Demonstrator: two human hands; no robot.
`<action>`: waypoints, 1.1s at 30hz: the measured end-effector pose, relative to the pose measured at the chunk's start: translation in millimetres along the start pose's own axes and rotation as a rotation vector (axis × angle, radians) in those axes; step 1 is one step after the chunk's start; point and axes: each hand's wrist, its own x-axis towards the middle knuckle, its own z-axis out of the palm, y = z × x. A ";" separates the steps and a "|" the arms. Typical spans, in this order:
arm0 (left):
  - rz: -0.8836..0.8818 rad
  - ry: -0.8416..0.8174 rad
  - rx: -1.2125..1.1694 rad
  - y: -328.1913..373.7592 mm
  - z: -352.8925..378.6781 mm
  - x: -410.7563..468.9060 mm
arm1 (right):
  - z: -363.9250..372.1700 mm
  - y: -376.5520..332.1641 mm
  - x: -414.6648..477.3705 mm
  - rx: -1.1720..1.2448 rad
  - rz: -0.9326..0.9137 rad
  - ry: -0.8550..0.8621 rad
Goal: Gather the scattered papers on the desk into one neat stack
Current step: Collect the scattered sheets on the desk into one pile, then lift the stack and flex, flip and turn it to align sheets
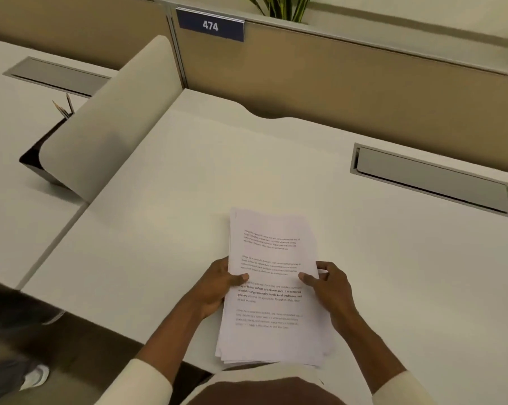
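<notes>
A stack of white printed papers [271, 252] is held over the near edge of the white desk [174, 200], its long side running away from me. My left hand [216, 287] grips its left edge, thumb on the top sheet. On the opposite edge my right hand [333, 290] grips the same way, thumb on top and fingers curled beneath. The sheets' near ends are slightly uneven and overhang the desk edge. I see no loose papers elsewhere on the desk.
A grey cable flap [431, 179] is set into the desk at the right. A curved beige divider [112, 121] separates a neighbouring desk on the left, where a black holder with pencils [63, 108] stands. A tan partition with a "474" sign [210, 24] runs behind.
</notes>
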 end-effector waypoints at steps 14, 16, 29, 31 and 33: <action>0.067 -0.020 0.321 -57.6 159.6 23.2 | -137.1 109.1 -41.7 0.120 0.086 0.202; 0.061 -0.077 0.348 -53.9 176.2 23.2 | -157.6 120.7 -42.6 0.153 0.093 0.264; 0.419 -0.108 0.538 11.1 295.3 2.9 | -272.6 85.9 -40.6 0.655 -0.312 0.040; 0.520 -0.019 0.636 21.4 303.8 3.8 | -278.7 65.1 -37.4 0.618 -0.394 0.091; 0.576 0.072 0.566 27.5 310.0 5.2 | -282.4 46.2 -36.0 0.556 -0.483 0.144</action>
